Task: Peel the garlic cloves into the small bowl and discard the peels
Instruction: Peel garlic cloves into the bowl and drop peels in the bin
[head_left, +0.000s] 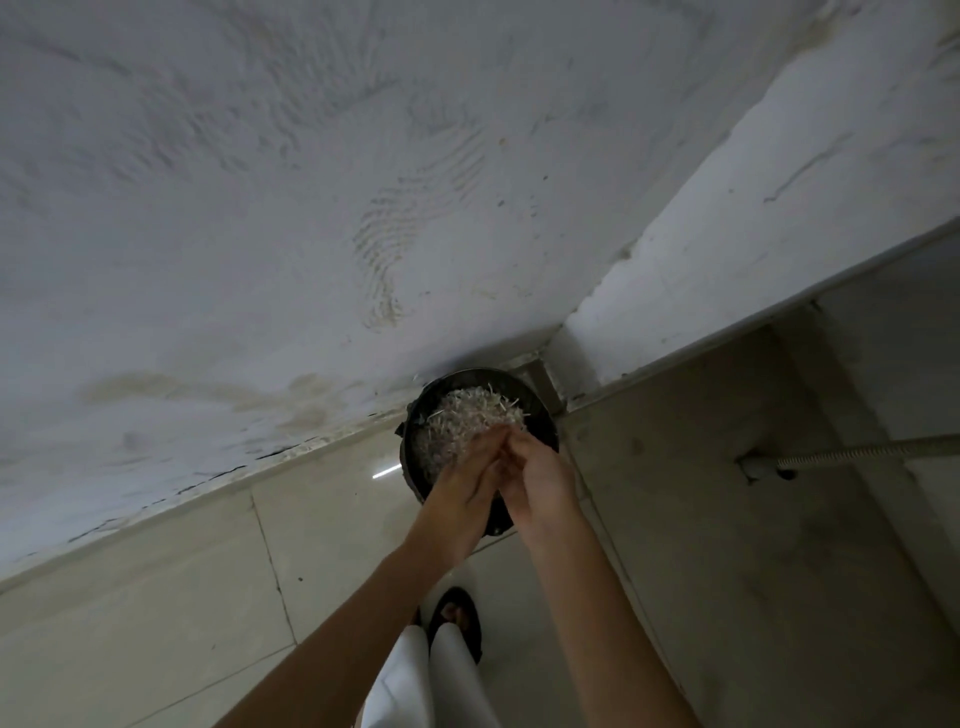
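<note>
- Garlic peels (462, 421) heaped pale in the dark round bin (543, 415), down on the tiles (208, 597) at the foot of the wall (311, 182).
- Left hand (460, 488) and right hand (543, 480) just above the heap, palms pressed together, fingers fairly straight; anything between them, cannot tell.
- Sandalled foot (457, 616) nearer the camera; ribbed hose (857, 451) off right.

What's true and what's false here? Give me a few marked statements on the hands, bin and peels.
1. Left hand and right hand meet over the bin. True.
2. The bin is empty. False: it holds a heap of pale peels.
3. The bin stands on a table. False: it sits on the tiled floor, in a corner.
4. A hose shows at right. True.
</note>
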